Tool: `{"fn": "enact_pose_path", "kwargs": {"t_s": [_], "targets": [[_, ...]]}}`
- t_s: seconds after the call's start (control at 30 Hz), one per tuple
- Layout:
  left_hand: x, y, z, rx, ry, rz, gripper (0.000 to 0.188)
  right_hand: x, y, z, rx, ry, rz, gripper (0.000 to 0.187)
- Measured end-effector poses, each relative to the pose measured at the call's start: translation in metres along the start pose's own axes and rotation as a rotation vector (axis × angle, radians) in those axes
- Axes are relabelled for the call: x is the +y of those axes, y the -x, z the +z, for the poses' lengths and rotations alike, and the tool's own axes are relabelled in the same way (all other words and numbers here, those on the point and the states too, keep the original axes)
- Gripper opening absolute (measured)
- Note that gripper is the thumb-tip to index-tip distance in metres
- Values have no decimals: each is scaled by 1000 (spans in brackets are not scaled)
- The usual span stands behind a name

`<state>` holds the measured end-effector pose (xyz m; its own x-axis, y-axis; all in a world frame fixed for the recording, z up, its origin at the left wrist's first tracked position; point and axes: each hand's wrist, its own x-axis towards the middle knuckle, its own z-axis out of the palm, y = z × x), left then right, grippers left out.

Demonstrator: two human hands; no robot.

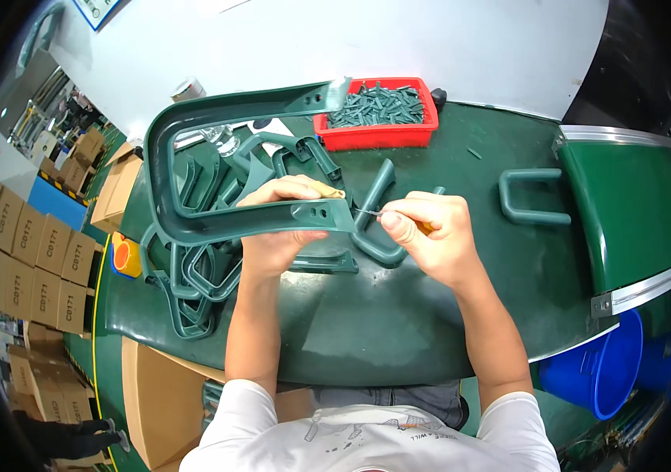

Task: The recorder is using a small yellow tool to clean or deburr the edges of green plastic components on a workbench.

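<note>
My left hand [272, 250] grips a large dark green U-shaped plastic handle [161, 169] by its nearer arm, raised above the table. A tan cover [327, 189] sits on one finger of that hand. Close to the end of this arm, beside its two holes, my right hand [439, 236] pinches a slim tool with a thin pointed metal tip [368, 212]. A bit of yellow shows in the right palm; the rest of the tool is hidden by the fingers. Beneath the hands a bent green tube piece [380, 250] lies on the table.
Several green handles are piled on the left [194, 275]. Behind my hands stands a red bin [375, 140] of small green strips. On the right lie a U-shaped green handle [510, 198] and a metal-edged green panel [642, 212]. Blue bucket [595, 370] and cardboard box [154, 401] flank me.
</note>
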<state>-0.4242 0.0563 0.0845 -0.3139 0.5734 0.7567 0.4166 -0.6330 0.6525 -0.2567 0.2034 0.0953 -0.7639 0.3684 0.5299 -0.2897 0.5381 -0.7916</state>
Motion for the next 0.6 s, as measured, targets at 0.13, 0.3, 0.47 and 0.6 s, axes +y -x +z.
{"fn": "enact_pose_path", "kwargs": {"t_s": [0.13, 0.3, 0.47, 0.6], "targets": [[2, 9, 0, 98, 17, -94, 38, -1, 0, 8, -15, 35, -86, 13], [2, 8, 6, 8, 21, -104, 35, 6, 10, 6, 22, -170, 66, 30], [11, 7, 7, -42, -33, -120, 33, -2, 10, 13, -3, -307, 228, 29], [10, 7, 8, -102, -122, -147, 34, -7, 8, 8, -67, -368, 346, 20]]}}
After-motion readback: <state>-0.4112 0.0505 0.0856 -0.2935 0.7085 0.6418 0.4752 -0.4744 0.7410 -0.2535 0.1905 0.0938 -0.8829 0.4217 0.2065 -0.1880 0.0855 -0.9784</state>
